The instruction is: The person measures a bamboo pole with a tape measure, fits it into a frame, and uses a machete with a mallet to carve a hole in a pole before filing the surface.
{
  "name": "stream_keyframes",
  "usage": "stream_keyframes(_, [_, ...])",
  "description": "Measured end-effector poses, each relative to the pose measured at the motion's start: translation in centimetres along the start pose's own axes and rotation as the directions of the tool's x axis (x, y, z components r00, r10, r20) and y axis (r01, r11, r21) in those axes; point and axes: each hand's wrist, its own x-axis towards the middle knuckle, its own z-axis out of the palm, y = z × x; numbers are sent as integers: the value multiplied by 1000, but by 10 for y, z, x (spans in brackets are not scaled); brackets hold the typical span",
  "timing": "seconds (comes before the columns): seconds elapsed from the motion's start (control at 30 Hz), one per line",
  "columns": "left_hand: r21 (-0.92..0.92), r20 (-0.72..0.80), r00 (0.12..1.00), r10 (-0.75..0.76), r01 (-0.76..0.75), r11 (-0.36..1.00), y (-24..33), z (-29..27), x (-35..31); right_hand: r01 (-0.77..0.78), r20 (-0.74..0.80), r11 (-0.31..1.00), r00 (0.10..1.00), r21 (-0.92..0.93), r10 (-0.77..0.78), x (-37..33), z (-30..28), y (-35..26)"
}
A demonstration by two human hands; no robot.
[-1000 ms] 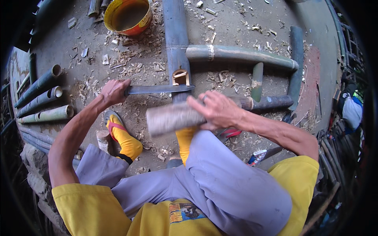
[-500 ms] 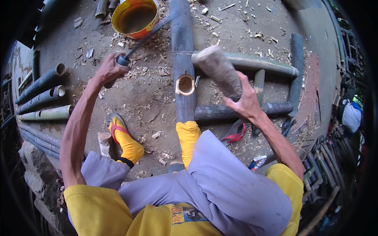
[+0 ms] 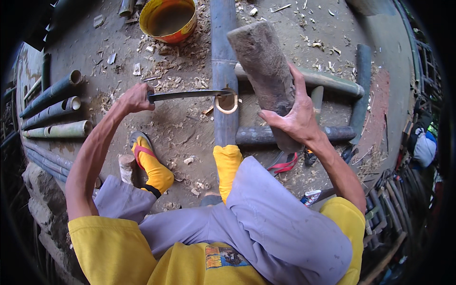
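Observation:
My left hand (image 3: 134,98) grips the handle of a long knife (image 3: 190,94), its blade lying flat across the cut end of an upright bamboo pole (image 3: 224,71). My right hand (image 3: 297,116) holds a thick grey wooden club (image 3: 263,71) raised above and to the right of the pole's open end (image 3: 228,103). My foot in a yellow sock (image 3: 227,164) presses against the pole near its end. My other foot, also in a yellow sock, wears a sandal (image 3: 142,152) on the ground to the left.
A yellow bucket (image 3: 168,19) with brown liquid stands at the top. Several cut bamboo lengths (image 3: 52,109) lie at the left, more poles (image 3: 327,80) cross at the right. Wood chips cover the concrete floor. A red sandal (image 3: 285,164) lies near my knee.
The knife came down from near the bucket and now rests across the pole's end. The club stays raised in my right hand, closer to the camera than before.

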Motion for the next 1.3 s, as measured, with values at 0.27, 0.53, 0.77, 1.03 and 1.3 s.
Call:
stream_keyframes(0.27, [25,93,996,-2,0,1000,-5,1,9,-65,486,903,825,-424,288,37,25,14])
stream_keyframes(0.53, [2,-37,999,-40,40,999,-5,29,-7,-93,504,902,803,-421,319,20,37,19])
stream_keyframes(0.77, [239,-601,749,278,-164,957,11,79,-67,-25,15,983,999,-181,28,-13,6,36])
stream_keyframes(1.03, [403,-383,887,259,-92,911,-1,59,-56,712,232,652,701,-259,-674,-38,8,42])
stream_keyframes(1.3, [410,-339,913,228,-74,909,2,56,-57,500,442,781,837,-375,-323,-23,47,18])
